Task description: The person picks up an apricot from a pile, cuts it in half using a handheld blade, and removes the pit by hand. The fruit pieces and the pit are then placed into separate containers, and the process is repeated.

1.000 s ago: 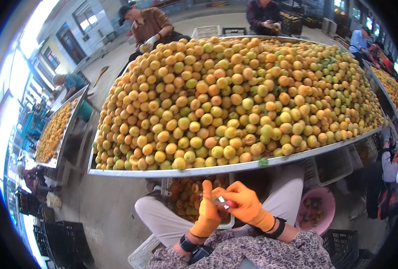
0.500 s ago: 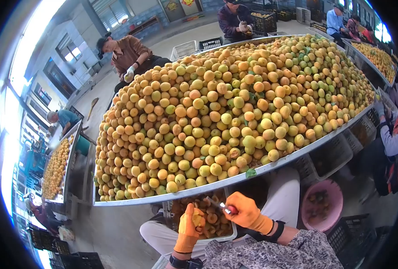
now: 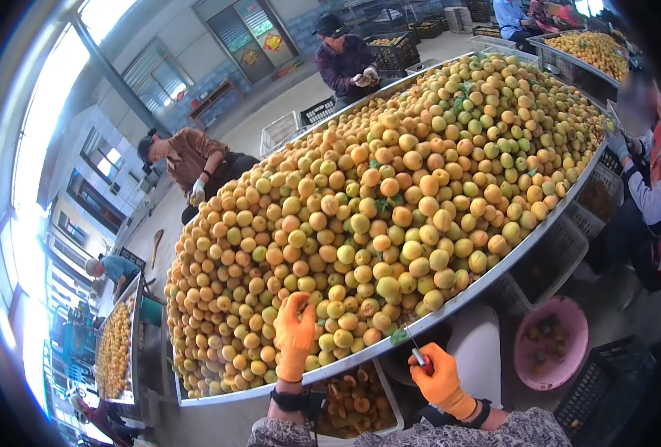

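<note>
A large heap of yellow-orange fruit [image 3: 360, 223] fills a metal-edged table [image 3: 494, 272]. My left hand [image 3: 294, 335], in an orange glove, reaches over the table's near edge onto the heap, its fingertips among the fruit; whether it grips one is hidden. My right hand [image 3: 442, 381], gloved the same, is closed around the red handle of a small knife [image 3: 420, 359] just outside the edge, beside a green leaf [image 3: 399, 337]. Below the edge, a crate [image 3: 391, 398] holds cut fruit halves [image 3: 356, 402].
A pink basin [image 3: 528, 369] with some fruit stands at the right, near a black crate [image 3: 606, 384]. Gloved people [image 3: 196, 160] [image 3: 349, 59] sit along the table's far side, and another person [image 3: 647, 175] is at the right. Further fruit tables lie left and right.
My left hand has moved from above the crate up onto the heap, and the fruit piece it held no longer shows. My right hand with the knife has moved right and down. The view has shifted.
</note>
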`<state>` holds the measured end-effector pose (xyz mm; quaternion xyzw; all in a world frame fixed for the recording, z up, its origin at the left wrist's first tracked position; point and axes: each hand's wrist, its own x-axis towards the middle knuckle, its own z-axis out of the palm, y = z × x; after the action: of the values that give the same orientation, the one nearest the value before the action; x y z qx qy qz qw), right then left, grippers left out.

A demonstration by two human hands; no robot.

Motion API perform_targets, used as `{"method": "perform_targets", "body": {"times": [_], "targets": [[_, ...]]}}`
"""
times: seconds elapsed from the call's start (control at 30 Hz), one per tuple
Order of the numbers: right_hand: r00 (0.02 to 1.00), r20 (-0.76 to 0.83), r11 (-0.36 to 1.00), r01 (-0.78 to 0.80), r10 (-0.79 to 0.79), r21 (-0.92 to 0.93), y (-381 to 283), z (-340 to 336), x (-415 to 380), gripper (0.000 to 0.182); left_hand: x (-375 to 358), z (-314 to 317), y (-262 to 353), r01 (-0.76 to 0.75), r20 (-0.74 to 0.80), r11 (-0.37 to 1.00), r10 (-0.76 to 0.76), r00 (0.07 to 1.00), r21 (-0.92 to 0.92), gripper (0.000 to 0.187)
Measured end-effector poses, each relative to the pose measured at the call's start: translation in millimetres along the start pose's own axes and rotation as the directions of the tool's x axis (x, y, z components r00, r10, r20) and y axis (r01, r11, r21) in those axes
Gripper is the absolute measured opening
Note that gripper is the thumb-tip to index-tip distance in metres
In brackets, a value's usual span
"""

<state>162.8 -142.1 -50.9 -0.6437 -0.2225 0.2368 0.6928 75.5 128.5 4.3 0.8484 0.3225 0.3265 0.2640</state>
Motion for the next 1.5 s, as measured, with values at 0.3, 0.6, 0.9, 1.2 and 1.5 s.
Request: {"method": "perform_targets", "body": {"times": [0.3, 0.6, 0.9, 1.2, 1.5], "targets": [[0.993, -0.046, 0.989, 0.107, -0.112, -0.098, -25.1, -51.2, -6.3, 0.004, 88.3, 151.2, 57.9, -0.350, 0.187, 0.913, 0.388, 0.902, -0.208, 0.037], [0.953, -0.303, 0.985, -0.063, 0.011, -0.163, -42.8, -88.9, -6.9, 0.014, 139.1, 213.6, 98.8, -0.374, 0.428, 0.809, 0.171, 0.888, 0.453, 0.041], [0.990, 0.134, 0.942, -0.078, 0.035, 0.327, -45.8, -70.2, 37.5, 0.029, 57.0, 86.8, 95.3, 0.520, 0.526, 0.083, 0.140, 0.839, -0.850, 0.062], [0.883, 0.442, 0.878, -0.328, 0.155, 0.348, -83.7, 9.5, 18.2, 0.039, -66.9, 22.1, 73.6, 0.517, 0.534, -0.353, 0.055, 0.844, -0.780, 0.061], [0.882, 0.468, 0.980, -0.033, -0.064, 0.195, -98.4, 55.7, -18.1, 0.036, -121.3, -20.4, 76.5, 0.481, 0.490, -0.224, 0.017, 0.872, -0.848, 0.070]]}}
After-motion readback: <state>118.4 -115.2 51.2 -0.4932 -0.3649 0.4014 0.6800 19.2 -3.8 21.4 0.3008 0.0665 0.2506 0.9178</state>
